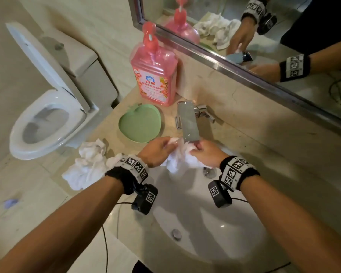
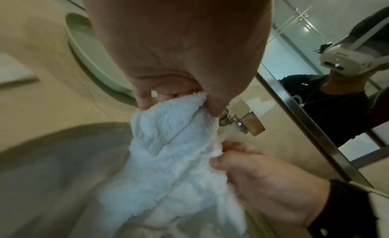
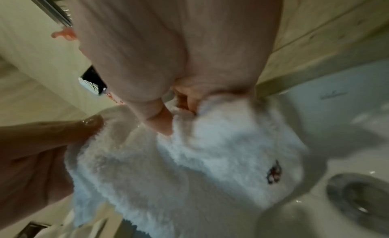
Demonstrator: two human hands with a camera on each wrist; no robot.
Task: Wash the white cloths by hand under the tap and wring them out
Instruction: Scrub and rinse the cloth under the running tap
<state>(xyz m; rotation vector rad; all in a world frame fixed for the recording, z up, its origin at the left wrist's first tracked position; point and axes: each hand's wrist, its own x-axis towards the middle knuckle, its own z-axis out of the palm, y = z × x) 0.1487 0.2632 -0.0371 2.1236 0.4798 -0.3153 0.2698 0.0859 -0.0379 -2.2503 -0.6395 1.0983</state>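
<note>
The white cloth [image 1: 182, 157] hangs bunched over the basin [image 1: 215, 223], pinched at its upper edge by the left hand [image 1: 158, 149] and the right hand [image 1: 206, 154], so the span between them sits under the tap [image 1: 189, 123] and takes the stream. Left of the grip, more white cloths [image 1: 87, 164] lie heaped on the counter [image 1: 244, 138], likely awaiting their turn. Beyond stand a green dish [image 1: 140, 123] and pink soap bottle [image 1: 154, 75].

head: above, facing down | wrists: close, along fingers | shared: white cloth [image 1: 180, 158]
</note>
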